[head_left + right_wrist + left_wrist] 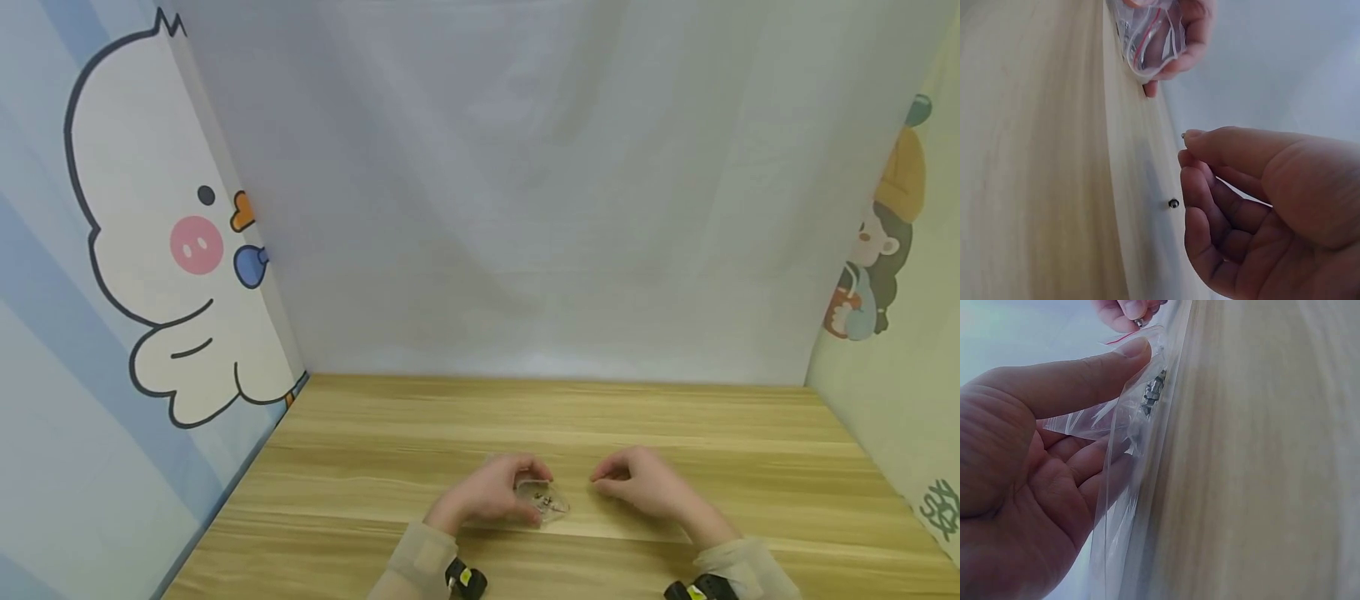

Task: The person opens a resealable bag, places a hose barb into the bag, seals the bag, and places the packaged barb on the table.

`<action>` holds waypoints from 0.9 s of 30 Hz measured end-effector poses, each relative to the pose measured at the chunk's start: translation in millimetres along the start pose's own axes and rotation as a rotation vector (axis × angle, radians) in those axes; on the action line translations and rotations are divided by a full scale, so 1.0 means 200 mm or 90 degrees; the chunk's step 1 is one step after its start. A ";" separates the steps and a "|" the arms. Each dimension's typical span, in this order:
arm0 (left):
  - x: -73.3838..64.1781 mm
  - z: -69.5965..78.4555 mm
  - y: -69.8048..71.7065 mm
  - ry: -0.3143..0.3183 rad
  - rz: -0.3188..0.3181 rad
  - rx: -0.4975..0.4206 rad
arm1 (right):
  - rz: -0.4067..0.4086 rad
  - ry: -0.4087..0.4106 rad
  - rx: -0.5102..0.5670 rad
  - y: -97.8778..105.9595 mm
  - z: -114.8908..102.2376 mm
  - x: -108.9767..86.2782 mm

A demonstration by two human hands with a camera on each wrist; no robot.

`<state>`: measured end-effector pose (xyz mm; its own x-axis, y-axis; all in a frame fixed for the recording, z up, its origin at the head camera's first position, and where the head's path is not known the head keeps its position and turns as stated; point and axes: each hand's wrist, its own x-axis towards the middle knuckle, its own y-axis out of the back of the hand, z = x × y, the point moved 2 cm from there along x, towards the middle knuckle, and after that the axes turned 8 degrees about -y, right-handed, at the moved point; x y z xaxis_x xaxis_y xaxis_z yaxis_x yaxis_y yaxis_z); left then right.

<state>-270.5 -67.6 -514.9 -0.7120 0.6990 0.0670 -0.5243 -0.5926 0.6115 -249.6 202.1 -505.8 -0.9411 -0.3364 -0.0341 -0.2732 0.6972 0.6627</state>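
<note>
My left hand (491, 493) grips a clear zip bag (555, 510) between thumb and fingers, low over the table. The bag's mouth, edged by a red line, gapes toward the right side in the right wrist view. Several small metal pieces (1153, 394) lie inside the bag. To the right of it, my right hand (651, 485) pinches a tiny metal piece (1184, 135) between thumb and forefinger, mostly hidden by the fingertips. Below those fingers, another small dark metal piece (1174, 204) rests on the table.
The wood-grain table (360, 433) extends around both hands. A pale grey curtain (525, 208) hangs along its back edge. Printed cloth with a cartoon bird (150, 167) lines the left side, and a patterned panel (915, 375) lines the right.
</note>
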 end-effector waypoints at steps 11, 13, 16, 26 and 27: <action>0.00 0.00 0.00 -0.006 0.002 -0.004 | -0.016 0.026 0.046 -0.07 -0.07 0.00; 0.00 0.00 0.00 -0.008 0.002 -0.004 | -0.017 0.028 0.048 -0.08 -0.08 -0.01; 0.00 0.01 0.00 -0.008 0.003 -0.009 | -0.018 0.029 0.046 -0.09 -0.09 -0.01; 0.00 0.01 0.00 -0.003 0.000 -0.023 | -0.017 0.043 0.056 -0.14 -0.13 -0.01; 0.00 0.01 0.00 -0.002 0.000 -0.023 | -0.017 0.044 0.055 -0.14 -0.13 -0.01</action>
<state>-268.9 -66.8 -513.1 -0.7102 0.7006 0.0692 -0.5415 -0.6064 0.5823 -234.6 166.4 -504.3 -0.9184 -0.3958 0.0030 -0.3165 0.7389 0.5949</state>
